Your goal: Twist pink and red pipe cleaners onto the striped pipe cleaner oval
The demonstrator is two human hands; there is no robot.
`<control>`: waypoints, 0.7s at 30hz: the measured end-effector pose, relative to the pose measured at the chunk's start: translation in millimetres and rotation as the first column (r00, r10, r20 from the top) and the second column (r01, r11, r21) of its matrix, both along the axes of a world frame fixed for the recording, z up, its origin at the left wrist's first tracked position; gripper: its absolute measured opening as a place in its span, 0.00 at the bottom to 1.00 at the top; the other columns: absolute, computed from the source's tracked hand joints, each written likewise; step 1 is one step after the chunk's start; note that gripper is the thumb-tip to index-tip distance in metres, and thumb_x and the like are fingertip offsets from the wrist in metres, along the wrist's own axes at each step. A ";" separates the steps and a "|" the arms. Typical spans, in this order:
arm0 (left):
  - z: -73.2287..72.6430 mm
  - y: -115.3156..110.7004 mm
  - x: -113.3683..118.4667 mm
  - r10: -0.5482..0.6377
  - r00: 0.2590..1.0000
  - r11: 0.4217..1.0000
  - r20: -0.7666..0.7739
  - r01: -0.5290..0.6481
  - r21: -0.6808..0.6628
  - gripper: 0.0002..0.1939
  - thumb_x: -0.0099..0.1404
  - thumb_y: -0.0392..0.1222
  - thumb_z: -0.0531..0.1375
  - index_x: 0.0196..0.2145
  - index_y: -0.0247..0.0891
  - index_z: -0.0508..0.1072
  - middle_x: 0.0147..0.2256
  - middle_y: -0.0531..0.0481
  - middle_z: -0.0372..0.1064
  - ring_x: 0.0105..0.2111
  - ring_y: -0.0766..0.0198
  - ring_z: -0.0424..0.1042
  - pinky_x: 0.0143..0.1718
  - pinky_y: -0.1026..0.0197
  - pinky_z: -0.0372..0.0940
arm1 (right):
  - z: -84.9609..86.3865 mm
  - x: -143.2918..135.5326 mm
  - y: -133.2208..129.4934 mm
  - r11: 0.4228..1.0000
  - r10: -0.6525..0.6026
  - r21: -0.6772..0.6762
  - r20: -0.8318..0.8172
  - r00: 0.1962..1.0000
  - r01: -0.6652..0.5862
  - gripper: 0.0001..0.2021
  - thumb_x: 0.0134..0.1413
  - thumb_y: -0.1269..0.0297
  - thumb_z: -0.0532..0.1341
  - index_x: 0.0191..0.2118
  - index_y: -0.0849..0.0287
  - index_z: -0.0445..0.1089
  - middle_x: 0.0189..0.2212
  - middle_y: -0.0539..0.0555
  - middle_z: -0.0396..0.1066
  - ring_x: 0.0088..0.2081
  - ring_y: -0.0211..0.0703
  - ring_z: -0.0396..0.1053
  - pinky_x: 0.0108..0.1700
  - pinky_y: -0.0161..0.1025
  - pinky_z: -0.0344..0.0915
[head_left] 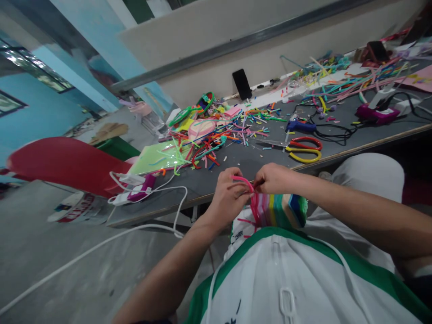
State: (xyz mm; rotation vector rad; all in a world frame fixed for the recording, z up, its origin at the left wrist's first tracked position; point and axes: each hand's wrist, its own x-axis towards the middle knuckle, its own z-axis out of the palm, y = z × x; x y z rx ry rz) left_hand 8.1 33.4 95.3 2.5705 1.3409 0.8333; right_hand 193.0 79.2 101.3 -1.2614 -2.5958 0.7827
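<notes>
just off the table [199,182], pinching a bent pink strand [245,181] between left hand [229,193] and right hand [275,176], at the pink end of a striped piece [279,209]; probably light, soft, easily bent, so best taken close to that end, gently, without flattening.

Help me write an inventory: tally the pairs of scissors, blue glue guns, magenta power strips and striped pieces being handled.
Scissors: 1
Blue glue gun: 1
Magenta power strips: 2
Striped piece: 1
Total: 5
</notes>
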 end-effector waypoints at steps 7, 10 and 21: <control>3.4 14.3 -4.4 -0.065 0.980 0.974 0.189 0.104 -0.201 0.01 0.55 0.36 0.63 0.27 0.37 0.76 0.35 0.46 0.70 0.43 0.59 0.68 0.46 0.55 0.63 | -1.8 -3.3 1.4 0.999 0.041 0.015 -0.018 0.999 -0.041 0.14 0.45 0.61 0.58 0.36 0.53 0.78 0.29 0.52 0.77 0.29 0.38 0.70 0.26 0.30 0.54; 5.7 13.3 -0.9 0.054 0.955 0.932 0.293 0.057 -0.358 0.02 0.52 0.35 0.63 0.27 0.35 0.75 0.38 0.47 0.68 0.35 0.64 0.70 0.40 0.59 0.66 | -1.0 -4.3 2.0 0.999 0.043 0.012 -0.014 0.999 -0.043 0.14 0.45 0.60 0.58 0.35 0.56 0.79 0.27 0.52 0.76 0.28 0.37 0.69 0.26 0.30 0.53; 0.6 11.7 1.3 0.131 0.912 0.931 0.389 0.021 -0.363 0.01 0.49 0.35 0.62 0.23 0.35 0.75 0.33 0.47 0.69 0.34 0.63 0.69 0.37 0.62 0.66 | 2.6 -7.1 2.1 0.997 0.077 0.030 0.020 0.997 -0.078 0.11 0.46 0.60 0.61 0.35 0.54 0.78 0.24 0.50 0.75 0.26 0.35 0.67 0.25 0.30 0.51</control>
